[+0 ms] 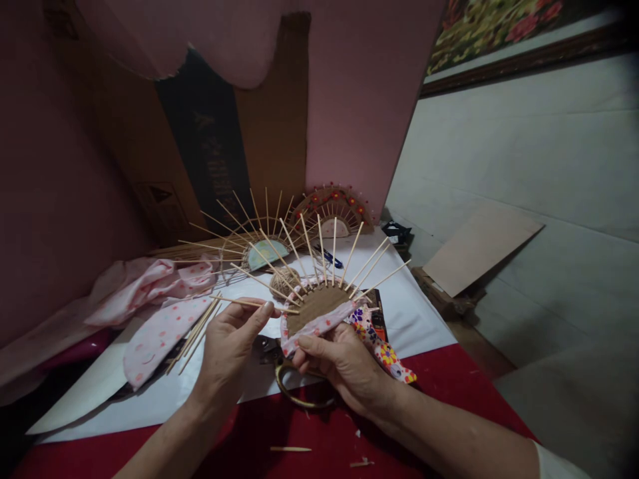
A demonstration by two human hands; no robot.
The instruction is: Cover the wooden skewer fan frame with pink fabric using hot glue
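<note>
My right hand [337, 356] grips the lower edge of a cardboard half-disc [319, 307] trimmed with pink dotted fabric. Several thin wooden sticks [320, 249] fan out from its curved rim. Between thumb and fingers of my left hand [237, 329] is one wooden stick [224, 299], lying nearly level, its right end at the left side of the half-disc. Whether that end is inside the rim I cannot tell. Below the half-disc lies a pair of scissors [305, 404], its blades mostly hidden. Floral fabric [384, 352] lies just right of my right hand.
Loose sticks [194, 336] and pink dotted fabric [160, 336] lie at left. Behind the half-disc are a twine ball [284, 282], a stick fan with a green centre [266, 253] and a finished-looking brown fan [344, 203]. A cardboard box [272, 126] stands at the back.
</note>
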